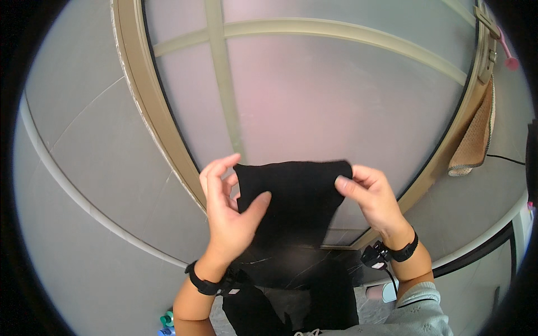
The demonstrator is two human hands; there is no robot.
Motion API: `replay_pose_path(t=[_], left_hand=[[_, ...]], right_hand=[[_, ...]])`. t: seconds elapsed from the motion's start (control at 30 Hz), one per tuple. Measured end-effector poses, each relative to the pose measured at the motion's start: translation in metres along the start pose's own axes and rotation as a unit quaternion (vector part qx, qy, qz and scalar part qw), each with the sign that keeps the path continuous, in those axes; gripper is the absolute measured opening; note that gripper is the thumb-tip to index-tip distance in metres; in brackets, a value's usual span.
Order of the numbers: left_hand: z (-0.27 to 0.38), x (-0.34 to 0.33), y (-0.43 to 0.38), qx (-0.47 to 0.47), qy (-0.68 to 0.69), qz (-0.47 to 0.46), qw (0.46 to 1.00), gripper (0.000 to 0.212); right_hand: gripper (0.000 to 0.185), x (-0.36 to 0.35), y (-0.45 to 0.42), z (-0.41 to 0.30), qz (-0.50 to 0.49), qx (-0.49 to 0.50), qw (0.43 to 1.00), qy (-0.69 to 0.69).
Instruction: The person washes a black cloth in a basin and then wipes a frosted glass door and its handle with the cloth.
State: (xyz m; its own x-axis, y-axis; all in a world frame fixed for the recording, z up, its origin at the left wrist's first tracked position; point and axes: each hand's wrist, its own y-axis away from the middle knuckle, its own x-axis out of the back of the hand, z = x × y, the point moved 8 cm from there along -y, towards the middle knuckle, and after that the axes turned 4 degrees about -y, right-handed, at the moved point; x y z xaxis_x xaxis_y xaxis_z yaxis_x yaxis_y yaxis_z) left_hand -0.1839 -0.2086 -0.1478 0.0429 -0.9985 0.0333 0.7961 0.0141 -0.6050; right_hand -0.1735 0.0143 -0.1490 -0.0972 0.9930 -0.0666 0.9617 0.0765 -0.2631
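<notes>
Both my hands hold up a piece of black cloth [296, 189] in front of a frosted glass door. Its top edge is stretched nearly level between them, and the lower part hangs down and narrows. My left hand [229, 206] holds the left edge, thumb on the front face and fingers at the side and behind. At the top right corner, my right hand [370, 195] pinches the cloth with the thumb in front. Each wrist wears a black strap with a small device. What the cloth is exactly, I cannot tell.
The frosted glass door [336, 96] with a tan frame stands ahead. A brown towel [473, 134] hangs at the right by the door handle [487, 59]. On the floor are a pink and white container [382, 292] at right and green and blue bottle caps [167, 320] at lower left.
</notes>
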Motion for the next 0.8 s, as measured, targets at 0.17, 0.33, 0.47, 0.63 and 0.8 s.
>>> replay_pose_path(t=[0.17, 0.33, 0.47, 0.63, 0.8], left_hand=[[-0.01, -0.011, -0.011, 0.165, 0.241, -0.082, 0.953, 0.063], [0.006, 0.003, -0.027, -0.016, 0.006, -0.086, 0.996, 0.054], [0.04, 0.005, -0.048, -0.123, -0.235, -0.022, 0.964, 0.022], [0.097, 0.016, -0.105, -0.317, -0.364, 0.148, 0.863, 0.012], [0.098, 0.01, -0.163, -0.222, -0.213, 0.223, 0.925, 0.016]], right_hand=[[0.025, 0.015, -0.021, -0.017, 0.027, 0.061, 0.997, 0.04], [0.008, -0.009, -0.025, -0.031, -0.064, -0.017, 0.996, -0.067], [0.011, 0.004, -0.017, -0.074, 0.102, 0.304, 0.833, 0.451], [0.015, 0.0, -0.056, -0.11, 0.195, 0.226, 0.953, 0.057], [0.028, -0.076, -0.069, -0.152, 0.238, 0.603, 0.729, 0.219]])
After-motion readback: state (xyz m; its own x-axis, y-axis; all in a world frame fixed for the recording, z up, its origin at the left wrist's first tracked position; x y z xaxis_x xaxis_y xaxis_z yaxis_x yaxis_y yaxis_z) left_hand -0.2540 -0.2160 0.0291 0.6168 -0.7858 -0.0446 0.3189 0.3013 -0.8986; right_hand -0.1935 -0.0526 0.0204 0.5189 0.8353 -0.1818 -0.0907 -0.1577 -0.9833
